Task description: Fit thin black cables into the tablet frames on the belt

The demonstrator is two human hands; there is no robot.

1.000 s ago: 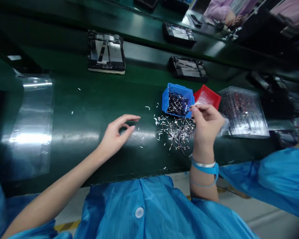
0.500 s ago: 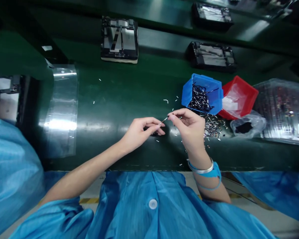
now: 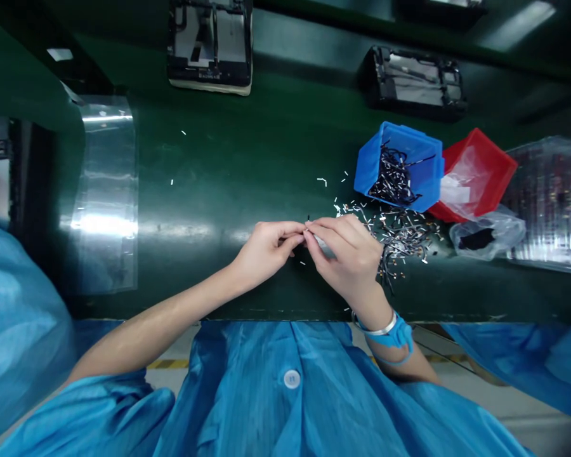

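Observation:
My left hand (image 3: 265, 252) and my right hand (image 3: 347, 257) meet at the fingertips above the green belt (image 3: 219, 158). Both pinch a short thin wire (image 3: 307, 228), mostly hidden by my fingers. Just right of my right hand lies a loose pile of thin black wires with pale tips (image 3: 402, 238), and small white bits are scattered around it. Above that pile stands a blue plastic bin (image 3: 400, 166) holding a tangle of similar wires.
A red bin (image 3: 476, 174) lined with clear film stands beside the blue one, near a plastic bag with dark contents (image 3: 485, 235) and a clear tray (image 3: 552, 203). Black device frames (image 3: 209, 44) sit farther up the belt. A clear plastic sheet (image 3: 107, 190) lies left.
My hands have closed together, and my left fingers now reach the wire held by my right hand. The bins and belt items have shifted in view as my head moved.

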